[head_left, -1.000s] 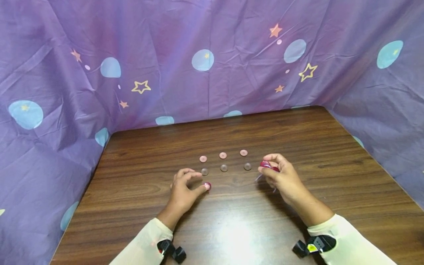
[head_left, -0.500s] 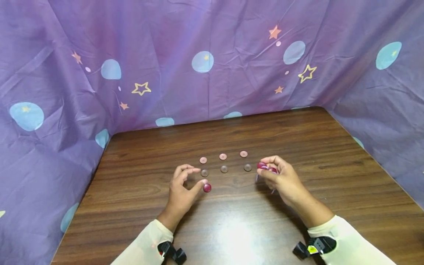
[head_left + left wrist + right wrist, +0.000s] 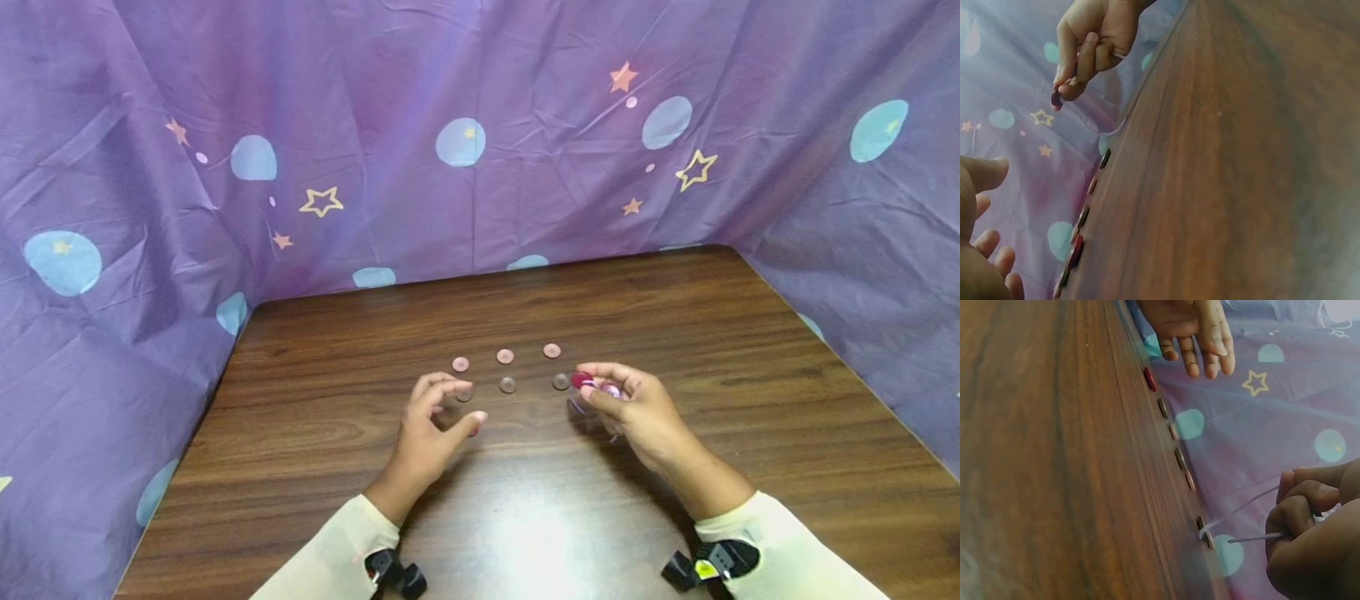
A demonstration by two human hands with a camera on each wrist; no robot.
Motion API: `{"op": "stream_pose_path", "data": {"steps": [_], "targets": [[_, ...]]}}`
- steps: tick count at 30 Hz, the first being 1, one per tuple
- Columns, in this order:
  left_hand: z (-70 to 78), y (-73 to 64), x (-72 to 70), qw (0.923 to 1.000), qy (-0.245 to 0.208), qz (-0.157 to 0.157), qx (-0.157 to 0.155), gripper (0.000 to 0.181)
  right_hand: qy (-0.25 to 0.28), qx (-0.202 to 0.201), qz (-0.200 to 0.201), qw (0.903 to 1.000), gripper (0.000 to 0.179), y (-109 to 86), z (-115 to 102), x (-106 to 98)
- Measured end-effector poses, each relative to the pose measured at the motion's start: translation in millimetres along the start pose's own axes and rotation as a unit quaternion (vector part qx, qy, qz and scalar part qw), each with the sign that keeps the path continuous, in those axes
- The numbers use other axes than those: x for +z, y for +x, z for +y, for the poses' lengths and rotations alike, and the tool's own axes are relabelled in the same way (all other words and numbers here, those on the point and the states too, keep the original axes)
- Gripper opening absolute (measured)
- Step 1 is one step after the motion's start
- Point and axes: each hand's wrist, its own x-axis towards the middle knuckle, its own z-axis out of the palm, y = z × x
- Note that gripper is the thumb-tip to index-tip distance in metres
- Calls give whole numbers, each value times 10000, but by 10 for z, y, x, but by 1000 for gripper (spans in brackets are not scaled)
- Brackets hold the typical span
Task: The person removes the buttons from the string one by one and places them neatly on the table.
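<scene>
My right hand (image 3: 637,412) pinches dark red buttons between thumb and fingers. One red button (image 3: 581,380) shows at the fingertips, and a second red button (image 3: 611,389) sits further inside the grip. Lilac string (image 3: 1247,509) trails down from this hand toward the table. My left hand (image 3: 431,429) holds nothing, its thumb and fingers spread apart. Its thumb overlaps a loose red button (image 3: 474,432) in the head view. The right wrist view shows that red button (image 3: 1150,379) flat on the table, with the left fingers apart from it, over the table.
Three pink buttons (image 3: 505,357) form a back row on the wooden table (image 3: 337,517). In front of them lie three grey-brown buttons (image 3: 507,385); the left fingers partly cover one. A purple patterned cloth (image 3: 405,225) hangs behind and beside the table.
My left thumb uncovered the loose red button, then the hand shifted slightly right so the thumb overlaps it again. My right hand's fingertips moved a little left with the buttons and string.
</scene>
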Motion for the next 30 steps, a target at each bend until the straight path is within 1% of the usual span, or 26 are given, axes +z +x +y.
{"op": "stream_pose_path", "data": {"steps": [3, 7, 10, 14, 19, 25, 30], "targets": [[33, 10, 1, 9999, 2, -155, -11, 42, -99, 2, 4, 10000, 26, 3, -8, 6], [71, 23, 10, 9994, -23, -335, 4, 40, -279, 89, 69, 9995, 33, 0, -15, 6], [102, 31, 33, 9988, -135, -468, -88, 40, -281, 119, 60, 9995, 38, 0, -9, 8], [147, 42, 90, 9978, -250, -556, -250, 38, -206, 75, -12, 9998, 42, 1, -2, 19], [193, 49, 168, 9961, -333, -709, -407, 36, -377, -15, -4, 9993, 36, -7, 2, 32], [243, 84, 221, 9950, -338, -857, -397, 34, -411, -16, -98, 9991, 32, -14, -1, 46], [312, 125, 273, 9939, -371, -961, -401, 34, -435, -27, -153, 9989, 24, -15, -4, 48]]}}
